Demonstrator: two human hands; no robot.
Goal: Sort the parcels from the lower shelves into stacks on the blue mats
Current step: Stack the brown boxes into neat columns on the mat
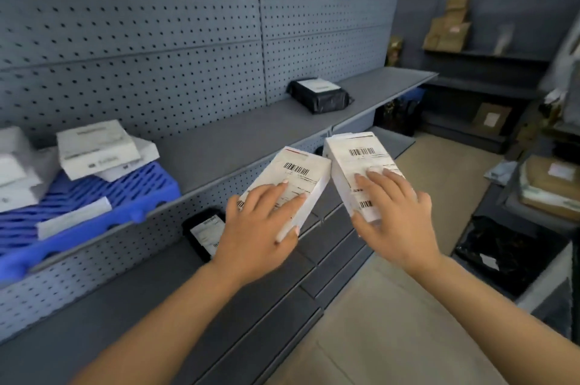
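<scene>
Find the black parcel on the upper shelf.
Head view: the black parcel lies on the grey shelf by the pegboard, right of the blue mat.

blue mat (94, 196) cut off at left edge, far shelf boxes (448, 27) blurred

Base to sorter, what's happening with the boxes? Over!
Left hand grips left white box; right hand grips right white box. Both held up, right of blue mat. Path to mat looks open.

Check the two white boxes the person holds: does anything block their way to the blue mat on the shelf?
Nothing visible does. The left hand and right hand hold the white boxes right of the blue mat; the black parcel lies farther right. White parcels sit at the mat's back.
</scene>
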